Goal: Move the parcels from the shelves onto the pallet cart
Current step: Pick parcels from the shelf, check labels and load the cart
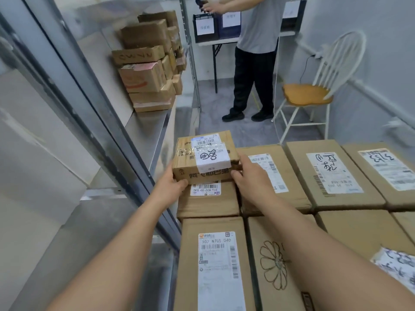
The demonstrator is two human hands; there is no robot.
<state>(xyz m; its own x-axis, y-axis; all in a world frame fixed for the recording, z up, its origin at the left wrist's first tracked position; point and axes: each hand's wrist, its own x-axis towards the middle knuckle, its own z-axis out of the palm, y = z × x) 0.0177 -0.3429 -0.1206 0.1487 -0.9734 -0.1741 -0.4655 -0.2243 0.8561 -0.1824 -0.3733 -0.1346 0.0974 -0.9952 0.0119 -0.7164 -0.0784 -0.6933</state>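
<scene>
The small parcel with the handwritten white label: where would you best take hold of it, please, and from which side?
Take the small parcel by its left and right side faces, a hand from each side, as the left hand and right hand do. It lies level over another parcel, leaving little room beneath.

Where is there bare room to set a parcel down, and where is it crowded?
Free: the bare shelf between the stacked boxes and the near upright; the floor between the chair, the standing person and the cart parcels. Crowded: the cart parcels lie edge to edge, a small parcel held over them.
</scene>
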